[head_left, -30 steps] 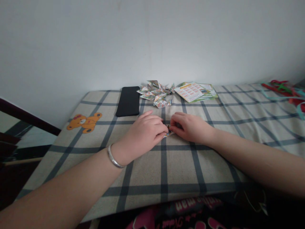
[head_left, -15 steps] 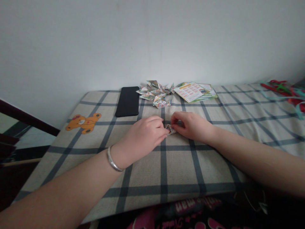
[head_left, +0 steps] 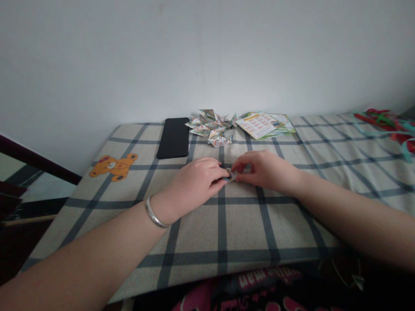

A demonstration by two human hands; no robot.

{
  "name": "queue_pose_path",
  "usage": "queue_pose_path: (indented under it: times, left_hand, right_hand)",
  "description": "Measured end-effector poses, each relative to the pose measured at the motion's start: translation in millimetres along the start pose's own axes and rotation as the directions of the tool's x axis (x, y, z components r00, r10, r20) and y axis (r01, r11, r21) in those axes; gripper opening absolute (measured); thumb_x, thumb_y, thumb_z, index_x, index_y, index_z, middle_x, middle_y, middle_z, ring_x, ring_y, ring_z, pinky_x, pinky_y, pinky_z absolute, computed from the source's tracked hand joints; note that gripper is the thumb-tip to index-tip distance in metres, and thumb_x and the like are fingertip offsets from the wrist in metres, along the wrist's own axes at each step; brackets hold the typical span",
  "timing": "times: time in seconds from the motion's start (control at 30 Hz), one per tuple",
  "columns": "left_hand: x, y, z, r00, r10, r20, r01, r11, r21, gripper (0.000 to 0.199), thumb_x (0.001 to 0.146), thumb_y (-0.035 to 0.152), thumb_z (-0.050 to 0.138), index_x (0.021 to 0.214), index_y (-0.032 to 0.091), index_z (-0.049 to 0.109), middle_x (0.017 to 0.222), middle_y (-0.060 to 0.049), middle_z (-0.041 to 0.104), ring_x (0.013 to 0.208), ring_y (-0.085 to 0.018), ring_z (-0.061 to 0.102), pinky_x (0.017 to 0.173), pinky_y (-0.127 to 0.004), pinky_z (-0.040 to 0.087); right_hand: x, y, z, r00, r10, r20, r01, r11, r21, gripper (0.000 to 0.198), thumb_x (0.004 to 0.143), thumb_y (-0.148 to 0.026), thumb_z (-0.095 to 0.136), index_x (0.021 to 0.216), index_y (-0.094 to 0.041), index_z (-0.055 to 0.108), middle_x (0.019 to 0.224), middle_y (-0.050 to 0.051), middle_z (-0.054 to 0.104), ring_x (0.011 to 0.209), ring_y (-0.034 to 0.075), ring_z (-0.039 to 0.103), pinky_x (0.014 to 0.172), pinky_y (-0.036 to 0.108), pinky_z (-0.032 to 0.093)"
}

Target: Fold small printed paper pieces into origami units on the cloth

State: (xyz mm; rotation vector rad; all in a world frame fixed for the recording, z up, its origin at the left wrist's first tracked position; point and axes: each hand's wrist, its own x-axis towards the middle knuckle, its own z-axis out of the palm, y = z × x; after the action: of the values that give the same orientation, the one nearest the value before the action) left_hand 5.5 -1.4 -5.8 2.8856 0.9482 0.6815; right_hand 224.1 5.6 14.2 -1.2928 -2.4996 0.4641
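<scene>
A small folded piece of printed paper (head_left: pixel 231 175) lies between my two hands, low over the checked tablecloth (head_left: pixel 194 242). My left hand (head_left: pixel 201 179), with a silver bangle at the wrist, pinches its left side between thumb and fingers. From the other side, my right hand (head_left: pixel 261 170) grips the paper with thumb and index finger. Most of the paper is hidden by my fingertips. Beyond my hands sits a cluster of folded paper pieces (head_left: pixel 212 125) with the same kind of print, pointed at their ends.
A black phone-like slab (head_left: pixel 174 138) lies left of the folded pieces. Printed paper sheets (head_left: pixel 259 125) are stacked to their right, near the wall (head_left: pixel 207 56). A flat bear figure (head_left: pixel 113 166) is at the left. Red and teal ribbon-like strips (head_left: pixel 385 123) lie at the far right.
The right hand's fingers have shifted slightly and straightened on the paper. The paper has turned a little between the fingertips, and the left thumb now sits a bit lower.
</scene>
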Motion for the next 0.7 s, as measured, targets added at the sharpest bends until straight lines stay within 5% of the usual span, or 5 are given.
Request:
queue_pose_path:
  times: [0.33, 0.57, 0.7]
  left_hand:
    - [3.0, -10.7, 9.2, 0.998, -0.006, -0.058, -0.001, 0.994, -0.105, 0.013, 0.087, 0.026, 0.062, 0.095, 0.02, 0.071, 0.093, -0.004, 0.07, 0.094, -0.019, 0.062, 0.09, -0.038, 0.047]
    - [2.3, -5.3, 6.9, 0.997, -0.062, -0.04, 0.061, 0.998, -0.005, 0.014, 0.087, 0.029, 0.063, 0.094, 0.022, 0.072, 0.091, -0.003, 0.069, 0.091, -0.019, 0.061, 0.1, -0.047, 0.039]
    - [3.2, 0.4, 2.9, 0.998, -0.044, -0.034, 0.046, 0.997, 0.058, 0.015, 0.089, 0.028, 0.06, 0.092, 0.02, 0.072, 0.092, -0.005, 0.065, 0.096, -0.021, 0.057, 0.092, -0.041, 0.045]
  right_hand:
    - [4.3, 4.1, 1.2, 0.96, 0.226, 0.165, -0.267, 0.916, 0.3, 0.018, 0.075, -0.025, 0.068, 0.092, -0.021, 0.071, 0.075, -0.003, 0.071, 0.048, 0.009, 0.06, 0.045, 0.021, 0.046]
    - [7.7, 4.7, 0.6, 0.95, 0.252, 0.186, -0.3, 0.904, 0.306, 0.019, 0.073, -0.027, 0.07, 0.09, -0.021, 0.072, 0.074, -0.002, 0.071, 0.047, 0.009, 0.059, 0.043, 0.02, 0.045]
    - [6.9, 4.0, 2.2, 0.958, 0.239, 0.158, -0.276, 0.918, 0.285, 0.017, 0.074, -0.025, 0.069, 0.09, -0.021, 0.071, 0.073, -0.002, 0.071, 0.047, 0.008, 0.058, 0.044, 0.019, 0.043]
